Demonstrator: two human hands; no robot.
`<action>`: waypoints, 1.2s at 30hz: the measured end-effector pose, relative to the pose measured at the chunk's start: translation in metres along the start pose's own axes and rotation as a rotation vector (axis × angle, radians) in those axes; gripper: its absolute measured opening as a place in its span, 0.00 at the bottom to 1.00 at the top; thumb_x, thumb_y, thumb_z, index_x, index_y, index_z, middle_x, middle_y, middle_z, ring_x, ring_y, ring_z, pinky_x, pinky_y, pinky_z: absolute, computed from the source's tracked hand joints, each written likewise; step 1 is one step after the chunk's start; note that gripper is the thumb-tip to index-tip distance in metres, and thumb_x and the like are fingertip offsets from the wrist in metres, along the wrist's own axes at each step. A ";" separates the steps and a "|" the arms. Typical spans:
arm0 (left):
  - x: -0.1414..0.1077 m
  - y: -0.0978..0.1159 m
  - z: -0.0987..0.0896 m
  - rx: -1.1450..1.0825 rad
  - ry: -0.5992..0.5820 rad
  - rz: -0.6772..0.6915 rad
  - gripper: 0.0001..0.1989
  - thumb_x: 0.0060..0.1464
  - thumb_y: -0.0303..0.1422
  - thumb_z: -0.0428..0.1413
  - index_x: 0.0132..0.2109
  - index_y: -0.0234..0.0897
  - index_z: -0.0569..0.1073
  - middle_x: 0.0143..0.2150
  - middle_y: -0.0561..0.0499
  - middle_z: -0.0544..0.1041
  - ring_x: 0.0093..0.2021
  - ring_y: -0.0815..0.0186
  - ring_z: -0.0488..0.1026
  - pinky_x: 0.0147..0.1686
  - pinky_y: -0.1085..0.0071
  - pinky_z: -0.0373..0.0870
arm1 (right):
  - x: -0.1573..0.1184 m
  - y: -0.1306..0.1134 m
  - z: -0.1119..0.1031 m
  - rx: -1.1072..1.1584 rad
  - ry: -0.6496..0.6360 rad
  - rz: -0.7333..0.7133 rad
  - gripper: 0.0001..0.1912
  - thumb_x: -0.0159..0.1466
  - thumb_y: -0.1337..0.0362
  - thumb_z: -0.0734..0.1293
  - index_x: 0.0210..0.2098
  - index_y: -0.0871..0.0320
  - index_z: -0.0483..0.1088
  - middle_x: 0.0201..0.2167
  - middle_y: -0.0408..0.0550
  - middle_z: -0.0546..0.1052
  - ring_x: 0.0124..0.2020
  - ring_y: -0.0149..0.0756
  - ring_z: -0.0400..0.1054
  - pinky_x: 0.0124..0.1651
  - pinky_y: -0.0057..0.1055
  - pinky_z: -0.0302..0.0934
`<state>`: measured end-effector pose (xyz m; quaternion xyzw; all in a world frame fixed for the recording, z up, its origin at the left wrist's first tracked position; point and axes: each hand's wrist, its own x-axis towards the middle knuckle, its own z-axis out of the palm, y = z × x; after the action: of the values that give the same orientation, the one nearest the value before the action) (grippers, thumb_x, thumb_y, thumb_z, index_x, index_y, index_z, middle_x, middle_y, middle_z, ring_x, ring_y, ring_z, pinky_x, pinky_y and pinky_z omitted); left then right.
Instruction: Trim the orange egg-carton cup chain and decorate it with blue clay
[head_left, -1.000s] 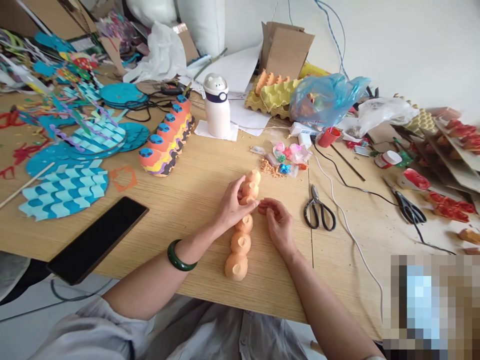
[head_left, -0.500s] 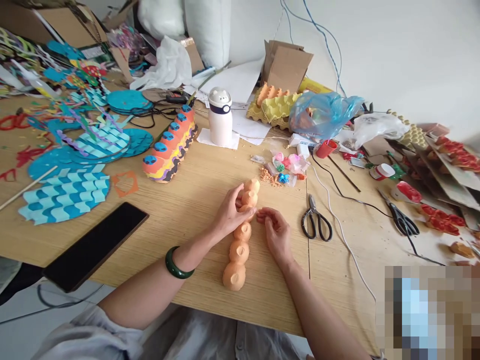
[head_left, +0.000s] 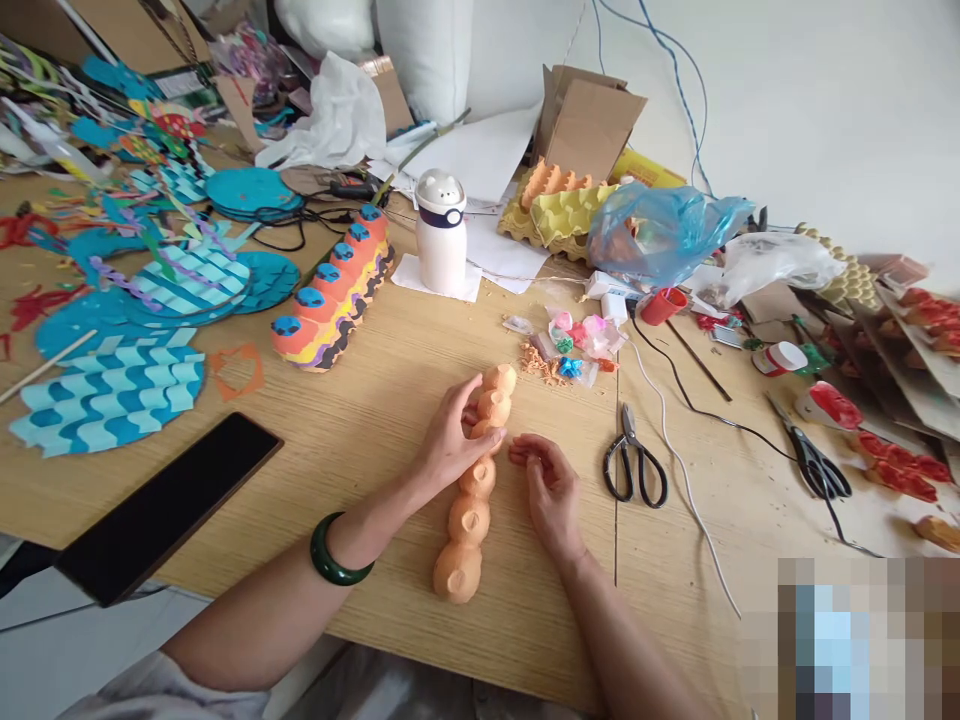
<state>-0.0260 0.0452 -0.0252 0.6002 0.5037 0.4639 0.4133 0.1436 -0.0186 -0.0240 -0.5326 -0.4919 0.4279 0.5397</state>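
An orange egg-carton strip, a row of several rounded cups with their bases up, lies lengthwise on the table in front of me. My left hand grips it across the upper middle, thumb on the near side, and covers part of a cup. Just right of the strip, apart from it, is my right hand. Its fingers are curled in toward the thumb, and whatever may be between them is hidden. Beyond the strip sits a small pile of orange scraps, beside colourful clay lumps on clear plastic.
Black-handled scissors lie to the right, with a white cable beyond. A dark phone rests at the left. Farther back stand a painted egg-carton strip, a white bottle and a blue plastic bag.
The view has shifted slightly. The strip's near end has swung a little left, with my left hand still around it. My right hand stays beside it, its fingers slightly farther from the strip.
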 end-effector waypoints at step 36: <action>0.000 -0.010 0.006 -0.115 -0.014 -0.035 0.34 0.55 0.37 0.62 0.66 0.36 0.64 0.63 0.36 0.70 0.54 0.57 0.75 0.55 0.57 0.75 | 0.005 -0.005 0.005 0.076 0.178 0.074 0.19 0.63 0.46 0.72 0.38 0.56 0.78 0.34 0.48 0.82 0.31 0.35 0.78 0.37 0.38 0.79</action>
<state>-0.0219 0.0462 -0.0360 0.5699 0.4838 0.4805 0.4586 0.1389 -0.0136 -0.0185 -0.5655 -0.4055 0.4169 0.5847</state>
